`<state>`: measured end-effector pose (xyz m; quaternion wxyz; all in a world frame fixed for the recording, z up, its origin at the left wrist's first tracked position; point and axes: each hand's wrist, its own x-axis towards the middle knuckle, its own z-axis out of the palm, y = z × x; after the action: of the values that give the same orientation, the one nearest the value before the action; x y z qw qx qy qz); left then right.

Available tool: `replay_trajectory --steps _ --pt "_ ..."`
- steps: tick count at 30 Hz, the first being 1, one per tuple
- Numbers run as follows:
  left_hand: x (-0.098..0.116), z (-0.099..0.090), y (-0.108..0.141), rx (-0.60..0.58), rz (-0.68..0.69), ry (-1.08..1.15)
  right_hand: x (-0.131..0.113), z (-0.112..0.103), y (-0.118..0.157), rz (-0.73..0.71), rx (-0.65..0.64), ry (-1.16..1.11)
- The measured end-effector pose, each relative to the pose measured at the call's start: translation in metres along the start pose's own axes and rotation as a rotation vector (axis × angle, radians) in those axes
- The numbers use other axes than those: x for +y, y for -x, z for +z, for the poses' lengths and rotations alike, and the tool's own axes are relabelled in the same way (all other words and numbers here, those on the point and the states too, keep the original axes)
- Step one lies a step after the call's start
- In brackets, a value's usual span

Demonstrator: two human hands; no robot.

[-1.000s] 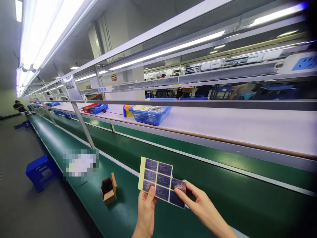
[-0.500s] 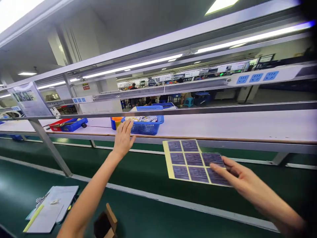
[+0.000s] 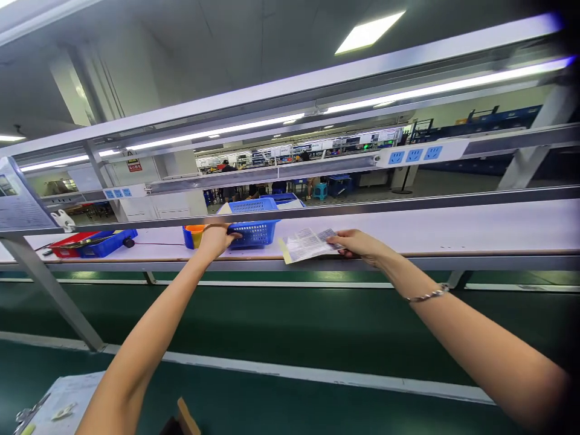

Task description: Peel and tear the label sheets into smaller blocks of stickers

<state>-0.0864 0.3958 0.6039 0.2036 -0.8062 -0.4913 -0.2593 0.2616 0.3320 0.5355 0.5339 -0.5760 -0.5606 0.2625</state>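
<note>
A blue perforated basket (image 3: 254, 233) stands on the white shelf (image 3: 408, 232), behind the metal rail. My left hand (image 3: 215, 240) is at the basket's left end, its thumb against the side and the other fingers partly hidden behind the rail. Between the thumb and fingers of my right hand (image 3: 357, 243) is a sheet of labels (image 3: 308, 244) with a pale yellow edge, tilted over the shelf's front edge. An orange and blue container (image 3: 193, 235) sits just left of my left hand.
Red and blue trays (image 3: 97, 243) lie on the shelf at left. A metal rail (image 3: 362, 209) crosses above the shelf. Papers on a clipboard (image 3: 67, 399) and an open cardboard box (image 3: 185, 417) are on the green surface below.
My left hand has moved from in front of the basket to its left end and closed there. My right hand has carried the label sheet up and left to the shelf edge. The view has shifted right.
</note>
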Motion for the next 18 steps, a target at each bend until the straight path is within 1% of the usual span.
replay_trajectory --steps 3,5,7,9,11,12,13,14,15,16,17,18 --pt "0.008 -0.002 -0.008 -0.015 -0.034 -0.022 -0.011 0.031 -0.026 0.067 -0.067 0.113" --pt "0.013 -0.002 -0.012 -0.031 -0.036 -0.037 -0.016 0.047 -0.037 0.077 -0.071 0.199" --pt "0.016 0.001 -0.010 -0.047 -0.020 -0.049 -0.019 0.054 -0.038 0.052 -0.020 0.285" --pt "0.020 0.006 -0.002 -0.037 0.007 -0.065 -0.021 0.050 -0.027 -0.010 0.076 0.359" --pt "0.026 0.006 0.016 0.006 0.043 -0.085 -0.026 0.038 0.000 -0.094 0.135 0.407" --pt "0.032 0.003 0.029 0.040 0.084 -0.069 -0.032 0.029 0.020 -0.136 0.121 0.418" --pt "0.039 -0.004 0.044 0.075 0.128 -0.034 -0.039 0.019 0.043 -0.184 0.067 0.415" --pt "0.048 -0.014 0.061 0.129 0.216 0.062 -0.048 0.008 0.070 -0.229 -0.009 0.402" --pt "0.059 -0.028 0.081 0.174 0.300 0.205 -0.057 -0.002 0.099 -0.278 -0.101 0.372" --pt "0.069 -0.043 0.101 0.211 0.331 0.360 -0.066 -0.011 0.130 -0.335 -0.181 0.275" --pt "0.079 -0.058 0.122 0.212 0.357 0.523 -0.073 -0.018 0.161 -0.364 -0.212 0.175" --pt "0.087 -0.072 0.143 0.172 0.373 0.669 -0.077 -0.024 0.192 -0.380 -0.206 0.100"
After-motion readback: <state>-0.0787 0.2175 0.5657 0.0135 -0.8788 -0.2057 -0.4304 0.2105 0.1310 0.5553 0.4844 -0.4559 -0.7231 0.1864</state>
